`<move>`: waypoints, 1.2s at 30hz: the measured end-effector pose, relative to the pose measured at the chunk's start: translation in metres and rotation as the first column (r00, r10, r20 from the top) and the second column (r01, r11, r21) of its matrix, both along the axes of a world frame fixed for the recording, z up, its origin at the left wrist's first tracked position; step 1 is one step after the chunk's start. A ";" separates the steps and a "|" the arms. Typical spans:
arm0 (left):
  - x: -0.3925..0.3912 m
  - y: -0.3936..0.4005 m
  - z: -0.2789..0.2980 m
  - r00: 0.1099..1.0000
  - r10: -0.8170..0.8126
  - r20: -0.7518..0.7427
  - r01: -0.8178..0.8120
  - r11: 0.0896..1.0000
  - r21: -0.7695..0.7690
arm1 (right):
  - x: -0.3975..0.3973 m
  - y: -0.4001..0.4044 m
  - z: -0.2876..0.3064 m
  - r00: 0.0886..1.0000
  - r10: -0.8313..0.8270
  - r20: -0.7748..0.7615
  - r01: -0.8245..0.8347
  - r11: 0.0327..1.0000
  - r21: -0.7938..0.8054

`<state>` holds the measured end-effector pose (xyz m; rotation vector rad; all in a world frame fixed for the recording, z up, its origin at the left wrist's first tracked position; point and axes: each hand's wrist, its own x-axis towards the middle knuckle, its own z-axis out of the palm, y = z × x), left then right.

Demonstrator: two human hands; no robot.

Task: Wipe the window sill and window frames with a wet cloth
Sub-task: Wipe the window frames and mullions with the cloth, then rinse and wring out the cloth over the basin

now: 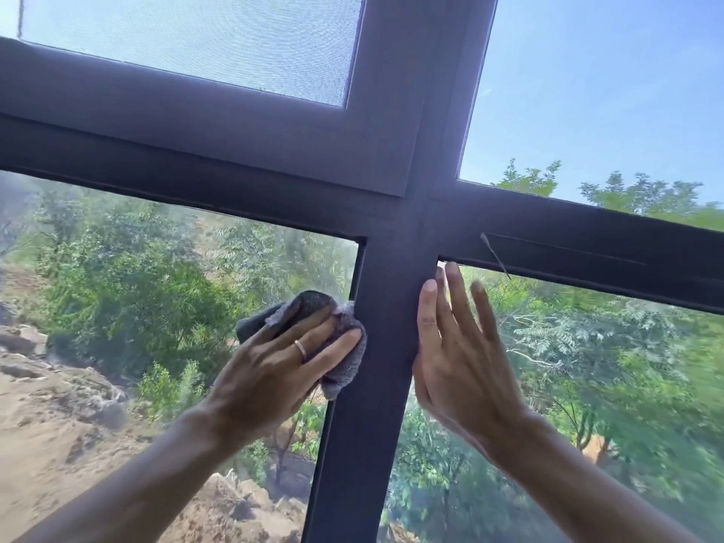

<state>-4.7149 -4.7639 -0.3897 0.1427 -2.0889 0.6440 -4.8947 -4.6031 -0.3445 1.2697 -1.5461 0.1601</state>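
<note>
- A dark window frame point(386, 346) is seen crossing at centre, with a mesh screen point(196, 37) at 11 o'clock (trees and bare earth lie beyond the glass).
- A grey cloth point(313, 307) is pressed under the spread fingers of the left hand point(282, 358), at 9 o'clock of the upright bar.
- The right hand point(458, 346) is laid flat, fingers straight, at 3 o'clock of the bar.

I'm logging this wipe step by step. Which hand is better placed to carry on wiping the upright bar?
Left. The left hand presses the grey cloth against the upright bar; the right hand lies flat and bare on its other side.
</note>
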 end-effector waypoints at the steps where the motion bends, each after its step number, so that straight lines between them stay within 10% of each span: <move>1: 0.006 0.001 -0.002 1.000 -0.023 -0.017 0.023 1.000 -0.021 | 0.010 0.003 0.000 1.000 0.001 0.027 0.000 1.000 -0.023; 17: 0.173 -0.026 -0.101 0.925 0.359 0.125 -0.376 0.816 0.440 | 0.182 -0.131 -0.147 0.724 0.505 0.470 -0.635 0.754 0.167; 25: 0.240 0.011 -0.199 0.731 0.632 0.258 -0.584 0.384 0.715 | 0.252 -0.168 -0.217 0.627 0.339 0.701 -0.746 0.520 0.416; 32: 0.229 0.103 -0.202 0.603 0.701 0.380 -0.453 -0.091 0.887 | 0.256 -0.093 -0.211 0.577 0.143 0.804 -0.778 0.396 0.487; 36: 0.200 0.148 -0.197 0.649 0.648 0.398 -0.392 -0.164 0.905 | 0.224 -0.043 -0.206 0.551 0.004 0.835 -0.767 0.398 0.504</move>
